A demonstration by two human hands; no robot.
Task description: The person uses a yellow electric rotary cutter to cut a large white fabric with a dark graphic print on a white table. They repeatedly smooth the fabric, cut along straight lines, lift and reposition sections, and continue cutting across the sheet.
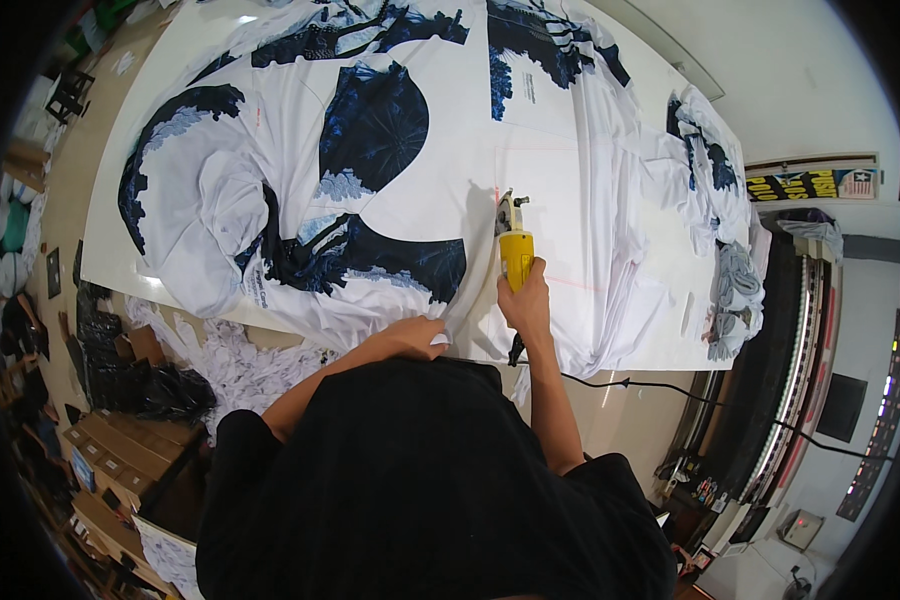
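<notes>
My right hand [523, 299] is closed around the yellow body of a corded electric cutter [513, 250], whose metal head rests over white fabric [555, 210] with thin red lines. My left hand [418, 338] is closed on the edge of the white cloth [390, 315] at the table's near edge. Dark blue and white printed fabric pieces [370, 130] lie spread and bunched across the left and far parts of the white table [110, 240]. More bunched printed cloth [715, 170] lies at the right end.
A black cable [630, 383] runs right across the gap toward a long machine [800, 330]. Fabric scraps [250, 365], black bags [170, 385] and cardboard boxes [120, 450] sit on the floor at lower left. A stool [68, 95] stands beyond the table's left side.
</notes>
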